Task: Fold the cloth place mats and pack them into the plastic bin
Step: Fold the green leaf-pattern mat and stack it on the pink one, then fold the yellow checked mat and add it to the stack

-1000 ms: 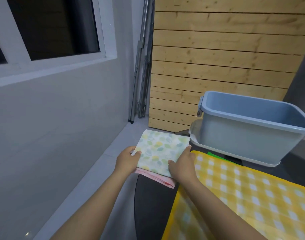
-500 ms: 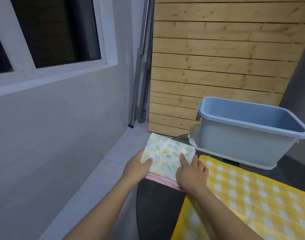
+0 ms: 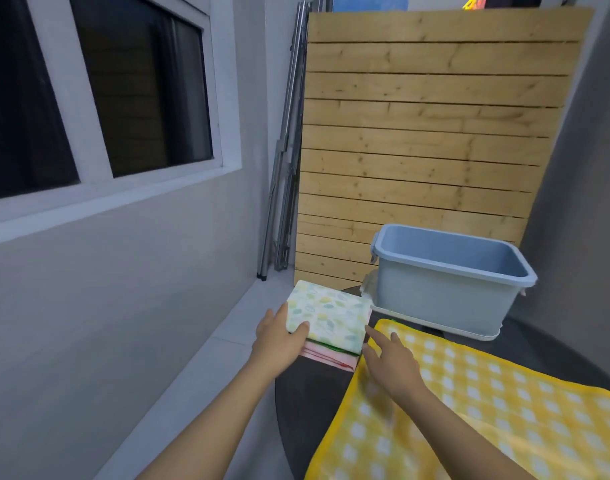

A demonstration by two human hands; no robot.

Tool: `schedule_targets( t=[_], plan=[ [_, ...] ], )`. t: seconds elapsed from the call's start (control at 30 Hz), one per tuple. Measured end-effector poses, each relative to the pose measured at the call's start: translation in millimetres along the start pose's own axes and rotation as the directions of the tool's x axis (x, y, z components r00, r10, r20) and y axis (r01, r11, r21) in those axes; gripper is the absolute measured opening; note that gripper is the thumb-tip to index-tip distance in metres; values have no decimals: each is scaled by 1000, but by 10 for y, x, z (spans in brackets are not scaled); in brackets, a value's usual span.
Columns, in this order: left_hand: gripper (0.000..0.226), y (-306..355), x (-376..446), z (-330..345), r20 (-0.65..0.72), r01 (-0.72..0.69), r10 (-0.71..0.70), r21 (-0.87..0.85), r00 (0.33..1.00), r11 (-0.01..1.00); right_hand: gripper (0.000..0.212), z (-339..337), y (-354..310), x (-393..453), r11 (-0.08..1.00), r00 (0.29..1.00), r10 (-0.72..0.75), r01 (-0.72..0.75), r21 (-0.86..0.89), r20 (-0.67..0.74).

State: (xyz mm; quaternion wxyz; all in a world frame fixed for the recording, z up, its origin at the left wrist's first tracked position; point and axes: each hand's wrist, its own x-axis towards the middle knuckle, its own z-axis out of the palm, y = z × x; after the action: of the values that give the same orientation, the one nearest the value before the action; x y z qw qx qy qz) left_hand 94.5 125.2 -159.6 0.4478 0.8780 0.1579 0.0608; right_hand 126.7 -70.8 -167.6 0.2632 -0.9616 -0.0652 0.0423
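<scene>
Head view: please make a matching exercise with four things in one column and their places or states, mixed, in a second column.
1. leaf-print mat
2. yellow checked mat
3. blue bin
4. pink mat

a. lies unfolded on the table
b. folded, on top of the stack
c. stands open on a white lid
d. folded, at the bottom of the stack

Pairs: 1-b, 2-a, 3-c, 4-d

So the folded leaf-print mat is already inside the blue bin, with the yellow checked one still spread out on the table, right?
Not quite. The head view shows the folded leaf-print mat outside the blue bin, lying on a pink folded mat on the table beside it, the left hand gripping its edge. The yellow checked mat is indeed still spread out.
</scene>
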Motion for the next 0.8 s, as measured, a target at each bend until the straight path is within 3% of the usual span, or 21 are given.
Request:
schedule_targets(
  t=[0.2, 0.37, 0.43, 0.47, 0.53, 0.63, 0.73, 0.8],
  plan=[
    [61, 190, -621, 97, 76, 11, -13, 26, 997, 1000, 46, -210, 286, -540, 998, 998, -64, 64, -15, -22],
    [62, 148, -1053, 266, 240, 42, -69, 118, 968, 992, 46, -243, 711, -1104, 979, 997, -59, 68, -193, 54],
    [46, 155, -1187, 297, 255, 45, -85, 158, 963, 986, 50, -265, 898, -1332, 970, 995, -31, 53, -235, 95],
    [28, 154, -1242, 309, 250, 41, -78, 152, 965, 987, 57, -272, 997, -1432, 966, 994, -14, 40, -254, 107],
    [36, 121, -1314, 340, 229, 23, -48, 113, 972, 993, 74, -291, 1185, -1597, 951, 996, -8, 34, -309, 85],
    [31, 51, -1395, 339, 226, -14, -9, 102, 974, 995, 76, -347, 1399, -1775, 925, 995, 0, 37, -378, 98],
    [20, -4, -1440, 339, 236, -5, -8, 57, 972, 998, 122, -438, 1529, -1854, 919, 986, 38, 29, -392, 162],
    [13, -43, -1445, 345, 243, 43, -46, 19, 969, 999, 126, -467, 1582, -1820, 916, 986, 59, 8, -400, 155]
  ],
)
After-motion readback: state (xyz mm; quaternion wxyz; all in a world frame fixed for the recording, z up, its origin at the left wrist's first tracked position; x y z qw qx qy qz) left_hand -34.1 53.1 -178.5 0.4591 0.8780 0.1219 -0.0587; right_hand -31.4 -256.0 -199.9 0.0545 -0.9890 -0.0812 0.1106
